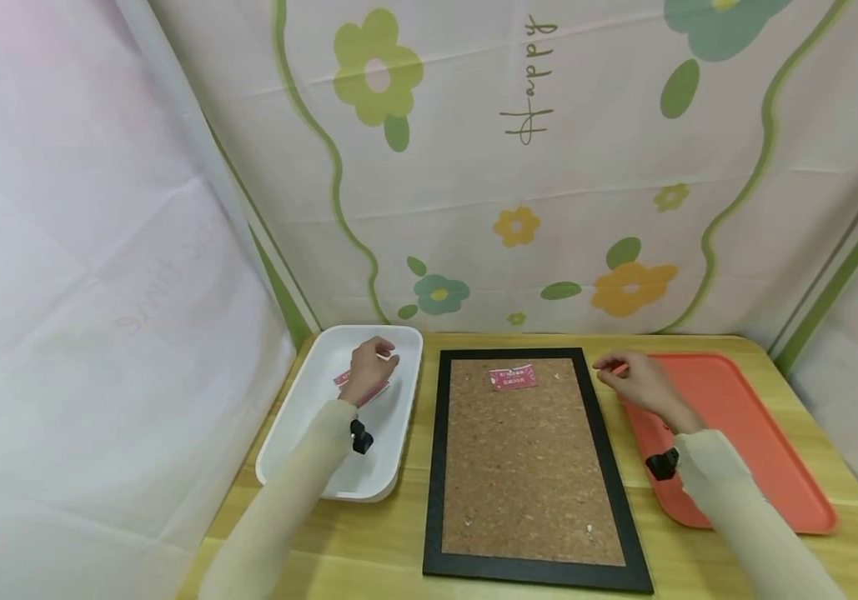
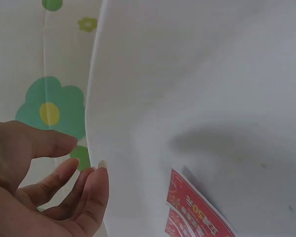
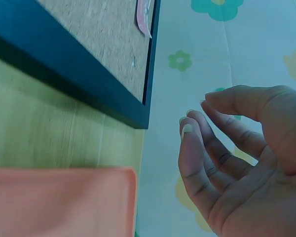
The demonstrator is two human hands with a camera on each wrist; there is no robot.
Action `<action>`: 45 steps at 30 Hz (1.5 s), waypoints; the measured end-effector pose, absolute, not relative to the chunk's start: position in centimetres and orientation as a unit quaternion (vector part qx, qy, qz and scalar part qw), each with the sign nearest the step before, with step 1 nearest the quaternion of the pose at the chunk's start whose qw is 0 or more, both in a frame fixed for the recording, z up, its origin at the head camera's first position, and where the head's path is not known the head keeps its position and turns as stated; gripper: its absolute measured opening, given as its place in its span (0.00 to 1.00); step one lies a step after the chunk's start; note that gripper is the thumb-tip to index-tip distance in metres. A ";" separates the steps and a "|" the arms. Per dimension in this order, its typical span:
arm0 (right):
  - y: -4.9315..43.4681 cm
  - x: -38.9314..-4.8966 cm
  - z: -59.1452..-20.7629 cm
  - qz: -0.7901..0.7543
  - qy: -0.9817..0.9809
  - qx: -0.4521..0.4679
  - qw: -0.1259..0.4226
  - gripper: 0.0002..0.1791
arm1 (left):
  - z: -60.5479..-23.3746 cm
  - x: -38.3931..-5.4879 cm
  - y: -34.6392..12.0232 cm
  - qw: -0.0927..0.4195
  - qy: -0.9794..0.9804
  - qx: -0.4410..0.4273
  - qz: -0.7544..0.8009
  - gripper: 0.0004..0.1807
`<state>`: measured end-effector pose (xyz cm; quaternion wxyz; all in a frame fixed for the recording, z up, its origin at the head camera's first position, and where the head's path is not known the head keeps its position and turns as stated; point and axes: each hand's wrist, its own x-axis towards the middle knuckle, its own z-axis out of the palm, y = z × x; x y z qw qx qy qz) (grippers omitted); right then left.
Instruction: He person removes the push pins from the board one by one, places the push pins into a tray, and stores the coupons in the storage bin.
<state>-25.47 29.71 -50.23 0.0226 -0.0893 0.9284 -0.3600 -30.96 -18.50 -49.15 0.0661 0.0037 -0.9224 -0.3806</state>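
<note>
My left hand hovers over the far part of a white basin, its fingers loosely bent and holding nothing. Below it, pink-red printed coupons lie in the basin, partly hidden by the hand in the head view. My right hand is above the far left corner of a red tray, beside the board's right edge. Its thumb and fingers curve loosely toward each other with nothing between them. Between the hands lies a black-framed cork board; one pink coupon is on its far end.
The basin, board and tray stand side by side on a wooden table. A white flowered cloth hangs behind the table's far edge, and another white cloth hangs along the left side.
</note>
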 end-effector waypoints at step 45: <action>21.2 -29.7 -54.7 -0.484 0.870 -0.090 0.009 0.13 | -52.6 -31.0 -3.1 -0.078 -0.875 -0.033 -0.477 0.15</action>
